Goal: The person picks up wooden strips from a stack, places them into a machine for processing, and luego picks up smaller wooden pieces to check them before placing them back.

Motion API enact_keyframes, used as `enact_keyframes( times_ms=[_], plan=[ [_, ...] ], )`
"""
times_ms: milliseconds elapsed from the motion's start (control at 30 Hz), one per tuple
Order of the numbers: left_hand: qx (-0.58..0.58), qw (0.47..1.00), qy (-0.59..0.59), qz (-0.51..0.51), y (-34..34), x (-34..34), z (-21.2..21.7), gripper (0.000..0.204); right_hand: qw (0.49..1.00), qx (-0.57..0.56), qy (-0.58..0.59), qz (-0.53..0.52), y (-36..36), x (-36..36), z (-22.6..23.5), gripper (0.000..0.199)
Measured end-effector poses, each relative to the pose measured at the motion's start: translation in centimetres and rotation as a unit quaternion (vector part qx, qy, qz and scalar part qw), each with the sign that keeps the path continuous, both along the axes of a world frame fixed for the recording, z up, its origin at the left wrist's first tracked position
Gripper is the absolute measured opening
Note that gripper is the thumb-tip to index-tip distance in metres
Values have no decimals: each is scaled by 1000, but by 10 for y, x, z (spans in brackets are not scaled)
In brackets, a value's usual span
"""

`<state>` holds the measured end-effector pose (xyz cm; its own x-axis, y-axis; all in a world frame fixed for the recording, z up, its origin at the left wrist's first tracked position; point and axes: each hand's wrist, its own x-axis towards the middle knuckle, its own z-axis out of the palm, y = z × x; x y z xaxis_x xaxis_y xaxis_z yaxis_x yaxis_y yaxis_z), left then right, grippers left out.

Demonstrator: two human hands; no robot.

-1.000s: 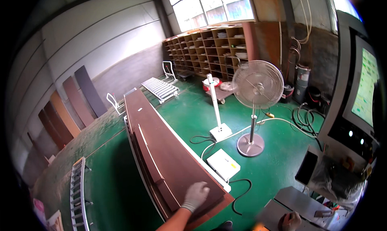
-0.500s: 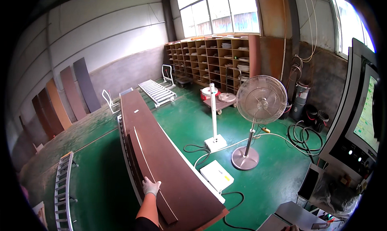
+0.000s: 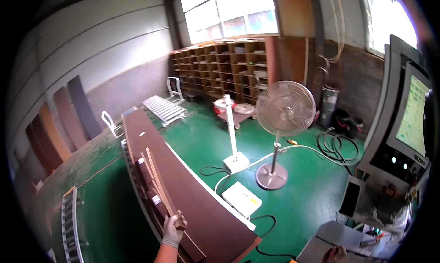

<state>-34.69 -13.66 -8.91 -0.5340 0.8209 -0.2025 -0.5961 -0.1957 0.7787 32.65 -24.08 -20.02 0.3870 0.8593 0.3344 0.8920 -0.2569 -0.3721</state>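
My gloved left hand point(image 3: 172, 227) grips the near end of a long, narrow brown board strip point(image 3: 160, 184), fingers wrapped around it. The strip is turned so that its raw tan edge shows. Beside and under it lie other brown strips, with small white labels point(image 3: 156, 199) on some. They rest on a long, wide brown panel point(image 3: 197, 199), which carries another white scrap at its far end. Low on the right, my right hand point(image 3: 337, 254) is at a grey metal surface point(image 3: 331, 238); it is partly cut off and dark, so its fingers are unclear.
Right of the panel stand a pedestal fan point(image 3: 285, 111), a white post on a base point(image 3: 233, 143) and a flat white box point(image 3: 241, 199). Cables cross the green floor. A screened machine point(image 3: 408, 125) is at right, a roller frame point(image 3: 71, 221) at left, shelves point(image 3: 220, 68) behind.
My left hand has gone from lying on the strips to gripping one, which is now turned up, uncovering labels. The view has shifted a little; more of my right hand shows.
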Motion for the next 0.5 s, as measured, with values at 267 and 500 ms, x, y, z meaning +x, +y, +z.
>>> enact_keyframes(
  times_ms=[267, 500],
  plan=[
    [54, 878, -349, -323, -11, 67, 50, 57, 994, 78, 10, -78, 38, -27, 6, 18],
    [-112, 789, -249, -551, -33, 90, 21, 90, 973, 173, 40, -148, 35, -55, 11, 10]
  ],
)
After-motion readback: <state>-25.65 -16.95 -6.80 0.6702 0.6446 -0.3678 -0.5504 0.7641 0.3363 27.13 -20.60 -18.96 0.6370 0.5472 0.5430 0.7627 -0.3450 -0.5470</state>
